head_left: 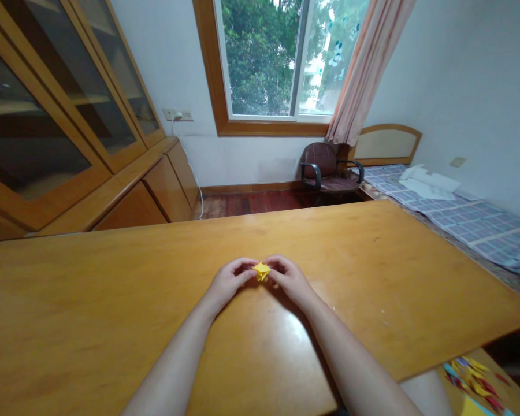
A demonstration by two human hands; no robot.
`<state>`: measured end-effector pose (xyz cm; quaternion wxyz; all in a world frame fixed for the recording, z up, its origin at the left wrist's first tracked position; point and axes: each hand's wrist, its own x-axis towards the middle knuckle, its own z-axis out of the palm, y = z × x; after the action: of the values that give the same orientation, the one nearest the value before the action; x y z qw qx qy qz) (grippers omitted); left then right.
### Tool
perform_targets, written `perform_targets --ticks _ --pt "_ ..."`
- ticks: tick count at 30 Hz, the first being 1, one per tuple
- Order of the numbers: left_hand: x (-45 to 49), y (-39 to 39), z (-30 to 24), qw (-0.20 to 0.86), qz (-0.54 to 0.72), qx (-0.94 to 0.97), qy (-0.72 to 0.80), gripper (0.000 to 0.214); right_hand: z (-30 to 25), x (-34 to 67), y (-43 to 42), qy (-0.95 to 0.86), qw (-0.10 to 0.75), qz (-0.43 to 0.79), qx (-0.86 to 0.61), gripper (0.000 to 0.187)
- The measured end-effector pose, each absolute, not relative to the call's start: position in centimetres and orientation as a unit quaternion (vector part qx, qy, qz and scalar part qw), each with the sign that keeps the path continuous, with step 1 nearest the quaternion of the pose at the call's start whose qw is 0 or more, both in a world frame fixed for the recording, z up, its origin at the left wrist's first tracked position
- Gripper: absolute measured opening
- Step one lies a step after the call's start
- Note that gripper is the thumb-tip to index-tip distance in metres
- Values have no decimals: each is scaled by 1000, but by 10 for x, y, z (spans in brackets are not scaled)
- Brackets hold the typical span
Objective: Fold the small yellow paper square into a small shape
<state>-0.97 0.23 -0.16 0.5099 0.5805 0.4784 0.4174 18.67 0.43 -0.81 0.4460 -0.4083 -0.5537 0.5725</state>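
A small piece of folded yellow paper (261,270) with pointed corners is held just above the wooden table (112,300), near its middle. My left hand (233,280) pinches its left side between thumb and fingers. On the other side, my right hand (289,278) grips the right edge in the same way. The fingertips partly cover the paper's two ends, and its underside is hidden.
Several folded paper pieces (476,381) in yellow, red and blue lie on a lower surface at the bottom right. Beyond the table stand a maroon armchair (323,167), a bed (468,219) and a glass-door cabinet (69,115).
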Motion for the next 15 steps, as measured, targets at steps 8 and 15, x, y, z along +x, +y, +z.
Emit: perform_targets --ticks 8,15 --pt "-8 1 3 520 410 579 476 33 -9 187 5 -538 453 585 -404 23" --pt "-7 0 1 530 410 566 481 33 -10 186 5 -542 450 574 -417 23"
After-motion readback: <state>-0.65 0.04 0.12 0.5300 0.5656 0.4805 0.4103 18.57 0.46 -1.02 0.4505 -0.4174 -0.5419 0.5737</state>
